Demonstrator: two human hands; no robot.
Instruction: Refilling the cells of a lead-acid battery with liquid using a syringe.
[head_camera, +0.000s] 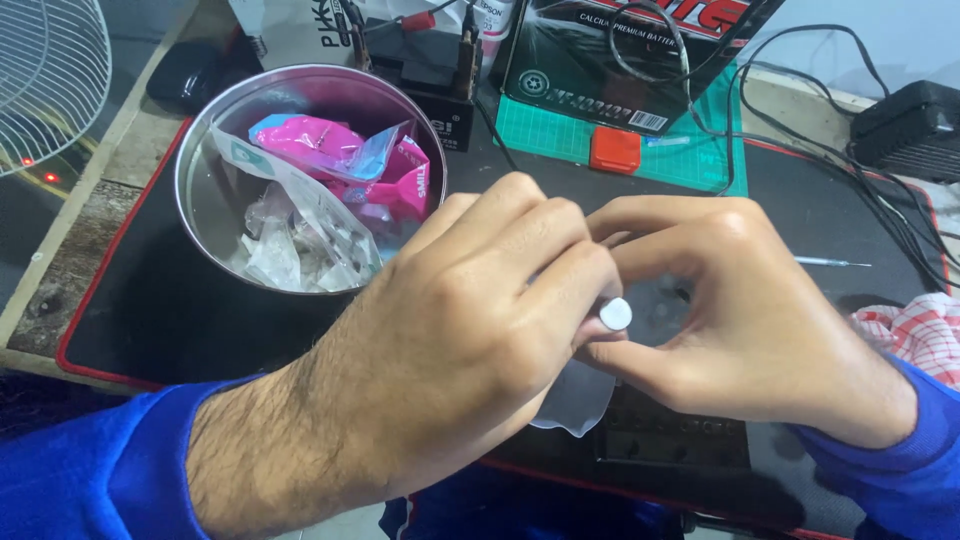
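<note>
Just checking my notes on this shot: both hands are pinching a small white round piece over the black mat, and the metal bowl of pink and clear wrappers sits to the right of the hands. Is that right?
Not quite. The head view shows the metal bowl on the left of the hands, not the right. The rest holds: the left hand and right hand pinch a small white round piece over the black mat.

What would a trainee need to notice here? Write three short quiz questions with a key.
1. True or false: the metal bowl holds pink packets.
2. What lies between the left hand and right hand: A) small white round piece, B) a spoon?
3. On which side of the hands does the red checked cloth lie?
Key: 1 true; 2 A; 3 the right.
</note>
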